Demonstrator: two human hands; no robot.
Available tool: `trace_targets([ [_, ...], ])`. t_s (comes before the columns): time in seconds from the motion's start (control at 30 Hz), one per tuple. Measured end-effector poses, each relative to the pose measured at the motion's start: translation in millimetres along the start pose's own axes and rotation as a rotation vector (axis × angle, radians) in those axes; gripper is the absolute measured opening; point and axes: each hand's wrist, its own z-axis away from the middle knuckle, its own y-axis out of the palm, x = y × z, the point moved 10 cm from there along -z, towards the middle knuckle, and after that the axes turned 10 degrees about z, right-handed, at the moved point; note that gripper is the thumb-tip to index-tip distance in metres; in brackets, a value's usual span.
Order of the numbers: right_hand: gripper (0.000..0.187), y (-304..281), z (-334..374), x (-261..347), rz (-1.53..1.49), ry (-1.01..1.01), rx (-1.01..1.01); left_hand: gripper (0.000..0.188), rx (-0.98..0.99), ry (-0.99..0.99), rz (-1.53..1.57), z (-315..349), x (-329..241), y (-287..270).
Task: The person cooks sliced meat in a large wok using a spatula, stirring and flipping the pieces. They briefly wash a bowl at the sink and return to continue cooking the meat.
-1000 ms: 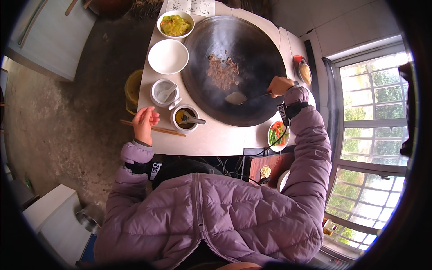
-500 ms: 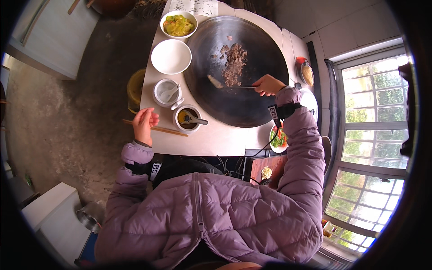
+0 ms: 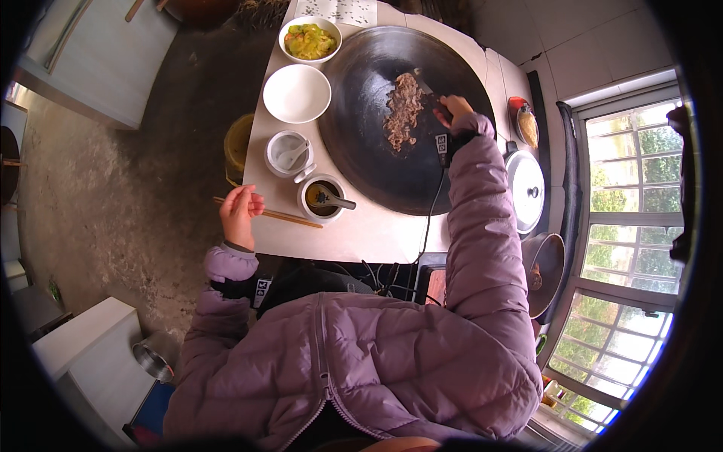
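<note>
Over the right part of a large dark wok (image 3: pixel 361 166), my right hand (image 3: pixel 455 111) is closed around the handle of a spatula (image 3: pixel 425 83). The blade reaches the far right edge of the browned chopped meat (image 3: pixel 404 113), which lies in a long heap in the wok. My left hand (image 3: pixel 241 213) hovers at the counter's left edge with loosely bent fingers, apparently holding nothing. A pair of chopsticks (image 3: pixel 290 218) lies on the counter beside and partly behind it. Close by is a white jar (image 3: pixel 320 197) with a spoon across its dark contents.
Left of the wok stand a bowl of yellow-green vegetables (image 3: pixel 309 41), an empty white bowl (image 3: pixel 297 94) and a white pot with a spoon (image 3: pixel 288 154). To the right are a lidded pot (image 3: pixel 525 188) and a pan (image 3: pixel 544 275). A cable hangs from my right wrist.
My right hand and the spatula have moved up and away from me, from the meat's near end to its far right side. The meat has shifted slightly. My left hand has hardly moved.
</note>
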Motion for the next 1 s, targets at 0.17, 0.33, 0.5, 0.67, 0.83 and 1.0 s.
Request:
trace_targets([
  [0.17, 0.014, 30.6, 39.1, -108.3, -0.552, 0.219, 0.118, 0.017, 0.011, -0.005, -0.003, -1.0, -2.3, 0.7],
  [0.33, 0.02, 61.3, 110.9, -159.1, -0.705, 0.288, 0.371, 0.017, 0.081, -0.036, -0.057, -7.6, 1.8, 24.4],
  [0.5, 0.025, 36.7, 184.6, -185.6, -0.596, 0.219, 0.441, 0.018, 0.148, -0.066, -0.064, -9.6, 9.9, 44.4],
  [0.67, 0.023, 55.6, 162.1, -185.3, -0.501, 0.279, 0.316, 0.017, 0.13, -0.072, -0.091, -6.4, 11.5, 42.9],
  [0.83, 0.018, 60.3, 86.4, -128.6, -0.585, 0.11, 0.216, 0.018, 0.11, -0.029, -0.088, -3.4, 1.4, 33.4],
  [1.0, 0.015, 73.2, 59.5, -111.6, -0.863, 0.12, 0.171, 0.017, 0.067, -0.04, -0.074, 1.3, 2.4, 17.3],
])
